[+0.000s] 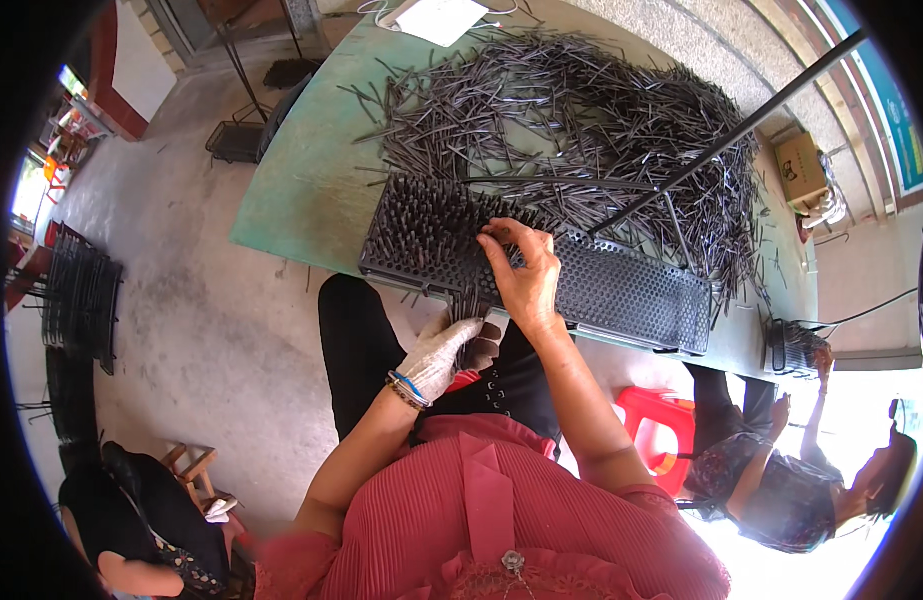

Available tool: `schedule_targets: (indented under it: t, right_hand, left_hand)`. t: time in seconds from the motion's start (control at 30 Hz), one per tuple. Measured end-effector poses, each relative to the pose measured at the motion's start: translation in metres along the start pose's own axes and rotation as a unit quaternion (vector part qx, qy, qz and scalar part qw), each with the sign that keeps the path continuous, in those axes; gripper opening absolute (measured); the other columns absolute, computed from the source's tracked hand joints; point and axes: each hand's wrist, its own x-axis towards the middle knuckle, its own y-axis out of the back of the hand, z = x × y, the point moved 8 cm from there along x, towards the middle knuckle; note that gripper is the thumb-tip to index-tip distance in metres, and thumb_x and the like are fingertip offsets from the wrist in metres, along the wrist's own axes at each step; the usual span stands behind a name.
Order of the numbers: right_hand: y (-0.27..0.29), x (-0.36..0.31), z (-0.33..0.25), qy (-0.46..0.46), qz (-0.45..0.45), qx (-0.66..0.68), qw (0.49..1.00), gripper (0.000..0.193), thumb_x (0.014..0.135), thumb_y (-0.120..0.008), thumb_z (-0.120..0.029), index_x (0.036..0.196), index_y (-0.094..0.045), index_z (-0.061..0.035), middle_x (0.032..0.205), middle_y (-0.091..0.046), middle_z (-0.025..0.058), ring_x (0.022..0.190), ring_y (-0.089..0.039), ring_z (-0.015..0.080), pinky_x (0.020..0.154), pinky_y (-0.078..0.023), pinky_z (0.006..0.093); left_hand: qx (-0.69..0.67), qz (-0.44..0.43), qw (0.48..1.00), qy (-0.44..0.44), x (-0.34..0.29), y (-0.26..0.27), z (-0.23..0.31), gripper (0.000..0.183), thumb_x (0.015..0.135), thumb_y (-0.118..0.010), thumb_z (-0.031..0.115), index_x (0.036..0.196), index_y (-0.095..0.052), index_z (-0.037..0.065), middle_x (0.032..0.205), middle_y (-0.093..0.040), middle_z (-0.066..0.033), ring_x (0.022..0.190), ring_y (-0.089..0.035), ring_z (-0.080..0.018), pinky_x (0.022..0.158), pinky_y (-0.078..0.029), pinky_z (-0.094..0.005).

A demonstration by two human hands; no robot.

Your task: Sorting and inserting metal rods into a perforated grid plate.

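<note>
A long black perforated tray (637, 290) lies along the near edge of the green table. Thin dark sticks (417, 225) stand upright, close together, in the holes of its left part, while the holes on the right show bare. My left hand (437, 358), in a whitish glove, is closed around a bundle of the same sticks (469, 305) just below the tray's near edge. Over the tray, where the standing sticks end, my bare right hand (530, 272) pinches thumb and forefinger together. What lies between those fingertips cannot be made out against the dark sticks.
Loose dark sticks (672, 125) are heaped across the green table (292, 180) behind the tray. A black metal rod frame (742, 125) slants over the tray's right side. A co-worker (797, 485) sits at right near a red stool (657, 430); another person (147, 520) is at lower left.
</note>
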Motion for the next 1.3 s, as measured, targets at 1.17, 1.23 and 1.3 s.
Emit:
schedule_targets:
  t: [1.17, 1.23, 1.3]
  right_hand:
    - [0.0, -0.005, 0.003, 0.076, 0.021, -0.037, 0.996, 0.052, 0.075, -0.076, 0.0, 0.124, -0.058, -0.0076, 0.09, -0.07, 0.0044, 0.079, -0.062, 0.0162, 0.079, -0.047, 0.0297]
    - [-0.001, -0.005, 0.001, 0.085, 0.018, -0.044, 0.995, 0.052, 0.075, -0.075, 0.0, 0.123, -0.058, -0.0073, 0.089, -0.07, 0.0044, 0.08, -0.062, 0.0164, 0.08, -0.047, 0.0299]
    - [-0.001, -0.003, 0.004, 0.068, 0.016, -0.027, 0.997, 0.05, 0.076, -0.074, 0.0, 0.123, -0.058, -0.0068, 0.09, -0.069, 0.0051, 0.08, -0.063, 0.0171, 0.081, -0.048, 0.0307]
  left_hand:
    - [0.008, -0.006, 1.0, 0.009, -0.005, -0.005, 0.007, 0.023, 0.095, -0.055, 0.016, 0.114, -0.056, 0.003, 0.095, -0.067, -0.0105, 0.08, -0.066, -0.0165, 0.065, -0.053, -0.0245]
    - [-0.001, -0.019, 1.0, 0.002, -0.003, -0.002, 0.005, 0.023, 0.096, -0.055, 0.017, 0.115, -0.056, 0.004, 0.091, -0.067, -0.0087, 0.074, -0.064, -0.013, 0.062, -0.05, -0.0211]
    - [0.025, -0.018, 1.0, -0.001, -0.002, 0.001, 0.005, 0.023, 0.096, -0.055, 0.017, 0.114, -0.056, 0.004, 0.09, -0.067, -0.0082, 0.072, -0.063, -0.0119, 0.061, -0.049, -0.0202]
